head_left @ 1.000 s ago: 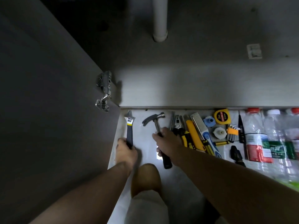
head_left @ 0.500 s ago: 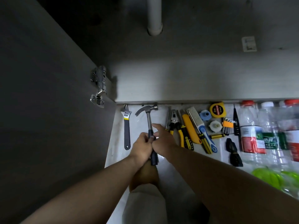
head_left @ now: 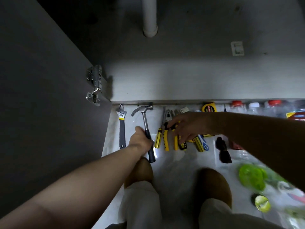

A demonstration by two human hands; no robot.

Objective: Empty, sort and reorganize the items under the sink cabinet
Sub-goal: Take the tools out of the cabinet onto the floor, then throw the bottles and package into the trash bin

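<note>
Tools lie in a row on the white floor in front of the empty sink cabinet (head_left: 189, 80). My left hand (head_left: 140, 141) grips the black handle of the claw hammer (head_left: 145, 119), whose steel head points at the cabinet edge. Left of it lies an adjustable wrench (head_left: 121, 126). My right hand (head_left: 188, 126) hovers with spread fingers over the yellow-handled pliers (head_left: 165, 139), holding nothing. A yellow-black screwdriver (head_left: 158, 139) lies between hammer and pliers. A yellow tape measure (head_left: 208, 107) sits by the cabinet edge.
The open cabinet door (head_left: 41, 96) with its hinge (head_left: 94, 85) stands at the left. A white drain pipe (head_left: 149, 17) hangs inside the cabinet. Water bottles (head_left: 254, 108) line the right; green-capped bottles (head_left: 250, 177) lie lower right. My knees (head_left: 140, 171) are below the tools.
My left hand let go of the wrench and took the hammer handle. My right hand left the hammer and moved right over the pliers. The hammer now lies straight.
</note>
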